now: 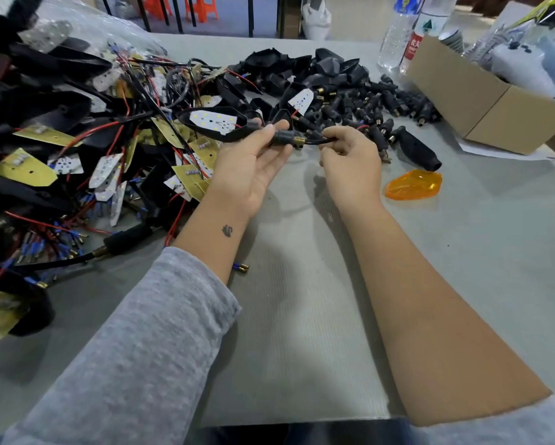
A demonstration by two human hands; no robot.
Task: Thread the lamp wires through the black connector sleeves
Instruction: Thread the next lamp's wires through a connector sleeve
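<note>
Ribbed black connector sleeve (283,136), brass-tipped

Matt black plastic sleeve (284,137) with a brass-coloured metal tip; glossy translucent orange plastic lens (413,184); plain brown cardboard box (481,101); dull grey ribbed table (302,300).

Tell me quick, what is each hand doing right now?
Left hand: holds the ribbed black connector sleeve with a brass end.
Right hand: pinches the thin black lamp wires coming out of it.
</note>
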